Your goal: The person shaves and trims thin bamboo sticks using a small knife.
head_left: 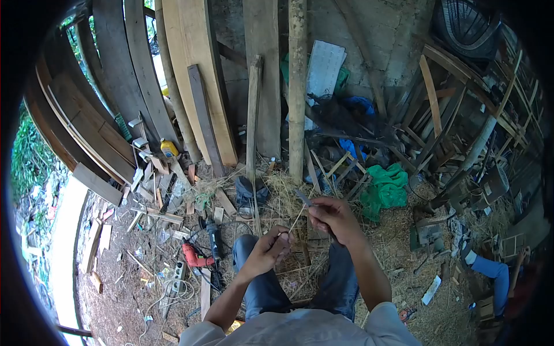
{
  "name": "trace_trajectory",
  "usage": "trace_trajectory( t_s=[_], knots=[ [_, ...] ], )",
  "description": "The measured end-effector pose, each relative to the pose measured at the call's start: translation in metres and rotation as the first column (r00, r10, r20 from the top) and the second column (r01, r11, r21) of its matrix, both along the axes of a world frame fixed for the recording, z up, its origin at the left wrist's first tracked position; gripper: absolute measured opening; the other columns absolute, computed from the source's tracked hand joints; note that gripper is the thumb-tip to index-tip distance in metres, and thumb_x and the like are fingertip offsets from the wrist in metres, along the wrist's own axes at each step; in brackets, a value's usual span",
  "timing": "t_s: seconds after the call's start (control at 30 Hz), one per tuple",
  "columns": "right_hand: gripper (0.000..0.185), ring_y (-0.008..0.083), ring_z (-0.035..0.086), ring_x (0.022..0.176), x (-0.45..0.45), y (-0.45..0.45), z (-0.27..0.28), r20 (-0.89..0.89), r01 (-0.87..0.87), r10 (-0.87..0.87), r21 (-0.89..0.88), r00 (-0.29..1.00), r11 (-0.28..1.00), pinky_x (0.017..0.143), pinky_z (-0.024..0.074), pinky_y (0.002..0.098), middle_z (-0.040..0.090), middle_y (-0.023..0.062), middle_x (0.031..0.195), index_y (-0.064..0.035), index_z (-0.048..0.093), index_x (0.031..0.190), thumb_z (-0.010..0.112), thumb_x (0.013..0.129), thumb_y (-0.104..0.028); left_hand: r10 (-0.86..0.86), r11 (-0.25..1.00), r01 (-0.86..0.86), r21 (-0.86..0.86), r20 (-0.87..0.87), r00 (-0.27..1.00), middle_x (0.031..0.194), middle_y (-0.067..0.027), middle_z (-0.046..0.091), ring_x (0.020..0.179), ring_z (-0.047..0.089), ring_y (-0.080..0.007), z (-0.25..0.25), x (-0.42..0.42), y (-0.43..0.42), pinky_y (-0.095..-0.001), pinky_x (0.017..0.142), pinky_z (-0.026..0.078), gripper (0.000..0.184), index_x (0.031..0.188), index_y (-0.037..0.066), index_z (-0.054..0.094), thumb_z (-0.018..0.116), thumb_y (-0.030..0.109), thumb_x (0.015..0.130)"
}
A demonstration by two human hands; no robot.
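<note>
My right hand (336,220) is closed around a knife, whose grey blade (303,198) points up and to the left. Pinched in my left hand (271,251) is a thin pale strip, bamboo or wood by its look (298,218). Its upper end reaches the fingers of my right hand, just below the blade. I cannot tell whether the blade touches the strip. Both hands are in front of my knees, above a floor strewn with shavings. The knife's handle is hidden inside my fist.
A red drill (197,256), a dark power tool (214,237) and a power strip (179,271) lie on the left. Planks (196,69) and a pole (297,86) stand ahead. A green bag (385,187) and scrap wood are on the right, with another person's leg (490,271).
</note>
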State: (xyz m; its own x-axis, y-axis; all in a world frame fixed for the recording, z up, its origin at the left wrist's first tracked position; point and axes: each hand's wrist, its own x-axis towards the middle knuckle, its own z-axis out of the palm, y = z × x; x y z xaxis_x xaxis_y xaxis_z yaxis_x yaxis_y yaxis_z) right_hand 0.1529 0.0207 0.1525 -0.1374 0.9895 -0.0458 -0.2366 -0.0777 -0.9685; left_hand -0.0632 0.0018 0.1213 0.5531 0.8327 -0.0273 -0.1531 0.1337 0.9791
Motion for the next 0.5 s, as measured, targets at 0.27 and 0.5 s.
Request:
trace_trajectory(
  t_s=[0.27,0.5],
  knots=[
    [0.017,0.0059,0.044,0.05,0.005,-0.001,0.008,-0.015,0.062,-0.062,0.001,0.998,0.998,0.044,0.0341,0.0212,0.057,0.0055,0.067,0.0036,0.061,0.101,0.062,0.089,-0.008,-0.003,1.0,0.003,0.023,-0.027,1.0,0.066,0.0022,0.045,0.055,0.039,-0.004,0.0,-0.001,-0.005,-0.0195,0.049,0.032,0.02,0.102,0.002,0.052,0.042,0.02,0.1],
    [0.023,0.0043,0.046,0.052,-0.012,-0.014,0.006,0.096,-0.089,0.09,-0.023,0.991,0.996,0.045,0.0331,0.0204,0.06,0.0044,0.068,0.0015,0.061,0.108,0.063,0.088,-0.009,0.017,0.996,-0.017,0.084,-0.006,1.0,0.067,0.0013,0.048,0.057,0.041,-0.0044,0.0,0.003,-0.002,-0.02,0.05,0.033,0.018,0.101,0.002,0.053,0.044,0.017,0.099]
  ],
)
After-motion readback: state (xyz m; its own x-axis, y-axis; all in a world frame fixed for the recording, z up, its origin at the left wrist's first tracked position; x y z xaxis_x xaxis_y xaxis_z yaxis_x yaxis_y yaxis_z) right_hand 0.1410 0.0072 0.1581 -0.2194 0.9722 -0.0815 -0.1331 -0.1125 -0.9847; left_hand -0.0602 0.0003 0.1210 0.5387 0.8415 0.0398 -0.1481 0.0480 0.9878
